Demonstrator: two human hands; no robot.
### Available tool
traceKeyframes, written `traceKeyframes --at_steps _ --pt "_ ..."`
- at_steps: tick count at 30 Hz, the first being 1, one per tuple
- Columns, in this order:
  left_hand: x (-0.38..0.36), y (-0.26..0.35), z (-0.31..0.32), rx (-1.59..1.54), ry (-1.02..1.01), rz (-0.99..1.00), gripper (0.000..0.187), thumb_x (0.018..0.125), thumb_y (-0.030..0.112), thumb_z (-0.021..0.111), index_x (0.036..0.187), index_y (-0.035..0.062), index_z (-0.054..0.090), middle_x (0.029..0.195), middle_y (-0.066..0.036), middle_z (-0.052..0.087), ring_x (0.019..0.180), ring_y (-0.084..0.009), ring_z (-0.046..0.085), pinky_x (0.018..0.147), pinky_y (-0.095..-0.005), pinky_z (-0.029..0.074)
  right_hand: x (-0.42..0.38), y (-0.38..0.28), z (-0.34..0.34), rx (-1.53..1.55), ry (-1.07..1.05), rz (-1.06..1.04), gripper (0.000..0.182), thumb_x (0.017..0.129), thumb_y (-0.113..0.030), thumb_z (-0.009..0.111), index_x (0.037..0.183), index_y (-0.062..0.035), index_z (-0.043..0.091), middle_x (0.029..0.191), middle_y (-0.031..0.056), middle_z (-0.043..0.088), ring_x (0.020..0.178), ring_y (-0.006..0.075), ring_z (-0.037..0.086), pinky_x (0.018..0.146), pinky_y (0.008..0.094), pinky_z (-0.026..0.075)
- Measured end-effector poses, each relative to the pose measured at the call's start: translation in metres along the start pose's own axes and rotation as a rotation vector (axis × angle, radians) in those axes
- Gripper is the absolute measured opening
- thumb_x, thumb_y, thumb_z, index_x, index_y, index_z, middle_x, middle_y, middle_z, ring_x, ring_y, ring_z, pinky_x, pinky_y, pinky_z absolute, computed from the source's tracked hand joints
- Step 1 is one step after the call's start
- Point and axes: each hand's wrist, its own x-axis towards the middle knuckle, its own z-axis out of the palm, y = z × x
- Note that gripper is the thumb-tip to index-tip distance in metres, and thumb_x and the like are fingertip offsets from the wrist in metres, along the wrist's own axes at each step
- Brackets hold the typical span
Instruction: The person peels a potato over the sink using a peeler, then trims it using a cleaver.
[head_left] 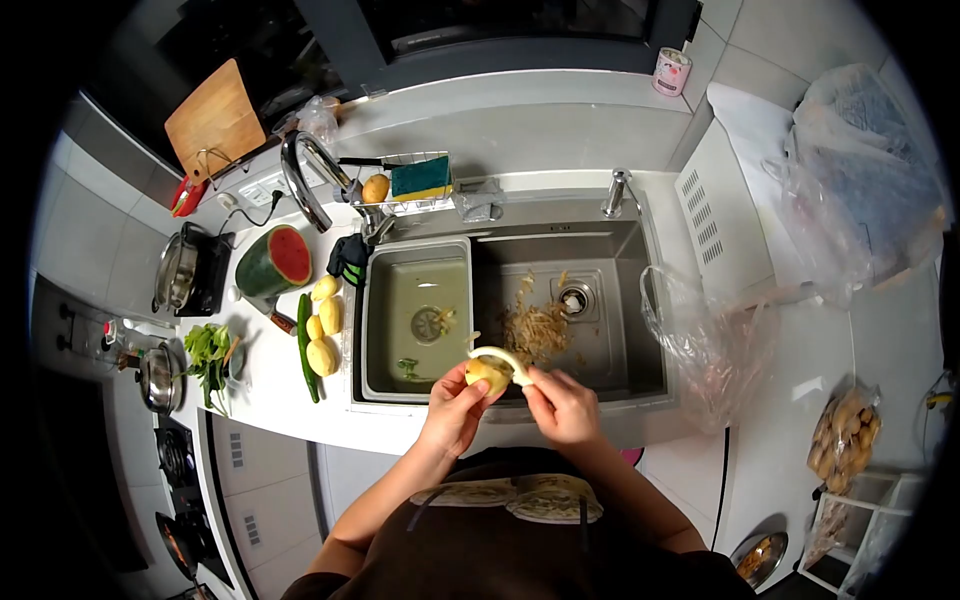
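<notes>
Over the front edge of the sink, my left hand is closed around a partly peeled potato. Brown skin still shows on part of its yellow flesh. My right hand grips a pale peeler, whose curved head lies against the top of the potato. Below them, a heap of peelings rests in the right sink basin, beside the drain. A few scraps lie in the left basin, which holds some water.
Left of the sink, several peeled potatoes lie beside a cucumber, a cut watermelon and leafy greens. A faucet arches behind. Plastic bags hang at the right edge; a bag of potatoes sits farther right.
</notes>
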Motion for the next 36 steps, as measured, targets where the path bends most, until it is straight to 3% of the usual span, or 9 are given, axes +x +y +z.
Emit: traceKeyframes --at_steps 5,8,11,15,19,24,28,33,36 --pt "-0.006 -0.004 0.0 -0.013 -0.006 -0.01 0.031 0.089 0.003 0.061 0.12 -0.0004 0.055 0.115 -0.01 0.063 0.106 -0.0206 0.062 0.096 -0.036 0.051 -0.011 0.059 0.002 -0.244 0.0 0.226 0.02 0.089 -0.012 0.061 0.107 -0.0031 0.065 0.077 0.0155 0.06 0.061 0.032 0.057 0.057 0.038 0.046" --pt "-0.001 -0.007 -0.006 -0.051 0.036 -0.003 0.032 0.09 0.005 0.062 0.121 -0.0011 0.054 0.117 -0.011 0.062 0.108 -0.0211 0.061 0.097 -0.0358 0.05 -0.008 0.031 -0.005 0.041 -0.003 0.322 0.02 0.09 -0.013 0.06 0.107 -0.0036 0.064 0.085 0.0186 0.062 0.076 0.0376 0.061 0.066 0.04 0.049" --pt "0.001 -0.006 -0.004 -0.05 0.062 -0.012 0.033 0.09 0.006 0.061 0.122 -0.0022 0.053 0.118 -0.012 0.061 0.11 -0.0219 0.06 0.098 -0.0359 0.05 -0.004 0.001 -0.003 0.102 0.008 0.174 0.022 0.089 -0.007 0.062 0.109 -0.0009 0.063 0.078 0.0156 0.059 0.062 0.0273 0.058 0.058 0.0334 0.046" --pt "0.003 -0.006 -0.005 -0.065 0.076 -0.009 0.035 0.091 0.007 0.061 0.123 -0.0033 0.052 0.119 -0.013 0.06 0.111 -0.0245 0.06 0.099 -0.0362 0.049 -0.01 -0.003 0.005 -0.031 -0.066 0.106 0.029 0.089 -0.02 0.062 0.117 -0.0126 0.063 0.084 0.0111 0.064 0.068 0.0321 0.064 0.059 0.0399 0.051" --pt "-0.006 0.001 0.002 -0.077 -0.038 -0.02 0.037 0.09 0.009 0.062 0.124 -0.0038 0.051 0.122 -0.015 0.059 0.113 -0.0287 0.06 0.1 -0.0373 0.048 -0.003 0.051 0.005 -0.069 -0.086 0.334 0.022 0.092 -0.02 0.057 0.109 -0.0079 0.064 0.083 0.0157 0.064 0.072 0.037 0.063 0.062 0.0445 0.048" --pt "-0.002 -0.002 -0.004 -0.013 0.028 -0.004 0.038 0.089 0.009 0.064 0.123 -0.0008 0.052 0.12 -0.012 0.06 0.112 -0.0226 0.059 0.098 -0.0384 0.049 0.003 0.015 -0.009 0.066 -0.014 0.198 0.021 0.09 -0.013 0.061 0.108 -0.0006 0.064 0.076 0.0166 0.059 0.063 0.0311 0.06 0.057 0.0359 0.046" --pt "0.003 0.002 0.003 0.005 0.044 -0.004 0.032 0.089 0.011 0.064 0.118 0.0015 0.055 0.116 -0.009 0.062 0.108 -0.0206 0.06 0.096 -0.0381 0.05 0.002 -0.011 -0.006 0.023 -0.095 0.099 0.026 0.087 -0.011 0.064 0.111 -0.0034 0.063 0.079 0.0137 0.061 0.066 0.0329 0.061 0.058 0.0393 0.049" --pt "0.001 0.006 0.007 -0.036 -0.032 -0.004 0.034 0.089 0.012 0.064 0.119 0.0011 0.053 0.114 -0.01 0.062 0.107 -0.0211 0.061 0.096 -0.0385 0.05 0.001 0.045 0.006 -0.117 -0.142 0.323 0.022 0.091 -0.016 0.058 0.105 0.0002 0.063 0.083 0.0196 0.063 0.071 0.0373 0.061 0.063 0.0427 0.047" --pt "0.011 0.006 0.007 -0.019 -0.009 0.017 0.035 0.089 0.012 0.064 0.119 0.0011 0.053 0.114 -0.01 0.062 0.105 -0.0216 0.062 0.095 -0.0386 0.051 -0.002 0.071 0.006 -0.108 -0.044 0.269 0.019 0.093 -0.019 0.054 0.102 -0.0048 0.064 0.083 0.0179 0.062 0.072 0.0403 0.06 0.061 0.046 0.047"
